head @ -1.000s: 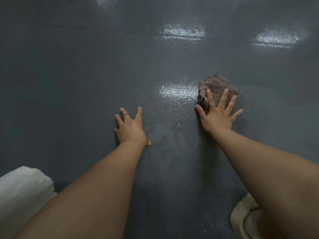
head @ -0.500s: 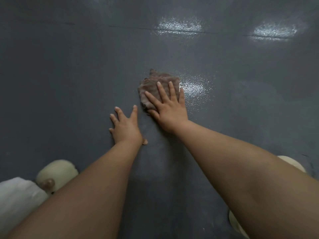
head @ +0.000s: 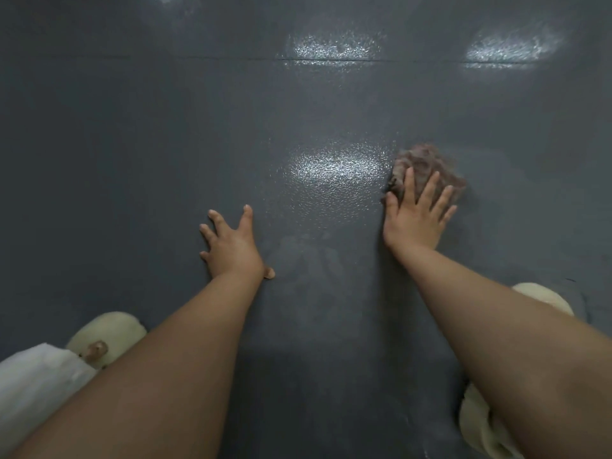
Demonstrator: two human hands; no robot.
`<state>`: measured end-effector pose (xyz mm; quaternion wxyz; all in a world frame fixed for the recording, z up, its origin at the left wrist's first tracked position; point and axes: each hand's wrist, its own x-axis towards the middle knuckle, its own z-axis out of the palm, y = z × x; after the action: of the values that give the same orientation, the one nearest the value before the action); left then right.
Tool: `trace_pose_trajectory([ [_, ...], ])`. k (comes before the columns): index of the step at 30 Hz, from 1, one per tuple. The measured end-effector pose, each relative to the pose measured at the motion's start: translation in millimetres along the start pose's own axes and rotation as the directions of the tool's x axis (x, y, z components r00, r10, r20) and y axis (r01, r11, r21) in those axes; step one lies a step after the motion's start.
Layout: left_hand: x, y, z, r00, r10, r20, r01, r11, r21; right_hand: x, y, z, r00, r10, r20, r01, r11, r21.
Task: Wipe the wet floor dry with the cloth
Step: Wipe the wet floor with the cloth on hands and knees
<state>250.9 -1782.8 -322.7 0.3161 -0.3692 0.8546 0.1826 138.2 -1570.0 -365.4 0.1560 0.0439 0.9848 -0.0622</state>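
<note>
Both hands flat: right hand (head: 418, 217) presses cloth (head: 427, 167), left hand (head: 231, 246) on floor (head: 132, 160).

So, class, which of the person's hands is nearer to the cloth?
Right. The right hand presses flat on the cloth; the left hand rests on the bare floor, apart from it.

Dark grey floor (head: 165, 144), glossy with light patches; on it a crumpled cloth (head: 427, 167), blurred, perhaps brownish; two flat hands; cream slippers (head: 109, 329) nearest the person.

Right hand (head: 418, 217) swept cloth (head: 427, 168) back rightward.
</note>
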Motion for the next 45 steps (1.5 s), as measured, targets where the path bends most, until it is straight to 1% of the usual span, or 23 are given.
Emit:
trace_pose_trajectory([
  [2, 0, 0, 0, 1.000, 0.002, -0.002, -0.002, 1.000, -0.014, -22, -22, 9, 1.000, 0.024, 0.007, -0.024, 1.000, 0.011],
  [3, 0, 0, 0, 1.000, 0.004, -0.002, -0.004, 1.000, -0.018, -34, -35, 14, 1.000, -0.003, 0.021, 0.003, 1.000, 0.002],
  [5, 0, 0, 0, 1.000, 0.006, -0.002, -0.006, 1.000, -0.019, -59, -63, 22, 0.988, -0.140, 0.073, 0.142, 0.990, -0.024],
  [7, -1, 0, 0, 1.000, 0.006, -0.005, -0.006, 1.000, -0.008, -77, -88, 30, 0.939, -0.322, 0.122, 0.328, 0.944, -0.031],
  [9, 1, 0, 0, 1.000, 0.003, -0.007, -0.002, 1.000, 0.008, -74, -100, 31, 0.872, -0.465, 0.156, 0.477, 0.878, -0.047],
  [11, 2, 2, 0, 1.000, -0.010, 0.002, 0.010, 1.000, 0.024, -58, -98, 28, 0.812, -0.559, 0.170, 0.579, 0.808, -0.108],
  [13, 2, 6, -1, 0.999, -0.032, 0.022, 0.031, 0.998, 0.057, -40, -87, 20, 0.773, -0.608, 0.182, 0.634, 0.754, -0.171],
  [15, 3, 11, -2, 0.997, -0.061, 0.055, 0.056, 0.994, 0.099, -21, -72, 12, 0.784, -0.592, 0.188, 0.620, 0.762, -0.186],
  [17, 6, 18, -4, 0.992, -0.098, 0.082, 0.086, 0.987, 0.136, -2, -51, 2, 0.839, -0.515, 0.174, 0.541, 0.824, -0.169],
  [20, 7, 26, -4, 0.987, -0.135, 0.091, 0.116, 0.975, 0.189, 24, -3, -11, 0.936, -0.329, 0.126, 0.344, 0.929, -0.138],
  [22, 7, 27, -3, 0.987, -0.138, 0.082, 0.115, 0.966, 0.233, 33, 33, -16, 0.977, -0.195, 0.087, 0.204, 0.972, -0.113],
  [24, 6, 28, 0, 0.990, -0.133, 0.044, 0.116, 0.955, 0.275, 30, 60, -18, 0.995, -0.084, 0.053, 0.088, 0.994, -0.069],
  [26, 5, 32, 2, 0.993, -0.114, -0.027, 0.117, 0.953, 0.279, 16, 69, -13, 1.000, 0.000, 0.024, 0.001, 1.000, -0.027],
  [28, 2, 40, 4, 0.994, -0.075, -0.084, 0.094, 0.963, 0.252, -5, 62, -4, 0.997, 0.076, 0.003, -0.076, 0.997, 0.023],
  [30, -4, 54, 7, 0.995, -0.010, -0.103, 0.030, 0.980, 0.195, -28, 47, 4, 0.992, 0.124, 0.001, -0.124, 0.990, 0.073],
  [32, -13, 71, 10, 0.994, 0.073, -0.078, -0.062, 0.988, 0.143, -48, 32, 10, 0.995, 0.092, 0.035, -0.094, 0.993, 0.065],
  [34, -21, 89, 16, 0.986, 0.159, -0.043, -0.153, 0.980, 0.124, -58, 28, 13, 0.996, 0.003, 0.091, -0.004, 1.000, 0.012],
  [36, -24, 108, 21, 0.972, 0.233, -0.015, -0.228, 0.962, 0.150, -49, 38, 10, 0.987, -0.115, 0.110, 0.118, 0.993, -0.024],
  [39, -31, 133, 28, 0.948, 0.319, 0.027, -0.315, 0.915, 0.253, -15, 66, -4, 0.930, -0.347, 0.120, 0.361, 0.923, -0.130],
  [41, -35, 149, 32, 0.935, 0.353, 0.046, -0.351, 0.893, 0.282, 10, 85, -17, 0.879, -0.445, 0.169, 0.473, 0.856, -0.207],
  [42, -36, 157, 35, 0.928, 0.369, 0.056, -0.369, 0.884, 0.287, 20, 95, -21, 0.873, -0.449, 0.190, 0.485, 0.842, -0.237],
  [43, -38, 162, 36, 0.920, 0.386, 0.069, -0.388, 0.874, 0.291, 27, 104, -25, 0.885, -0.424, 0.193, 0.462, 0.852, -0.245],
  [45, -42, 171, 39, 0.905, 0.414, 0.096, -0.423, 0.855, 0.300, 34, 124, -30, 0.941, -0.303, 0.148, 0.328, 0.924, -0.197],
])
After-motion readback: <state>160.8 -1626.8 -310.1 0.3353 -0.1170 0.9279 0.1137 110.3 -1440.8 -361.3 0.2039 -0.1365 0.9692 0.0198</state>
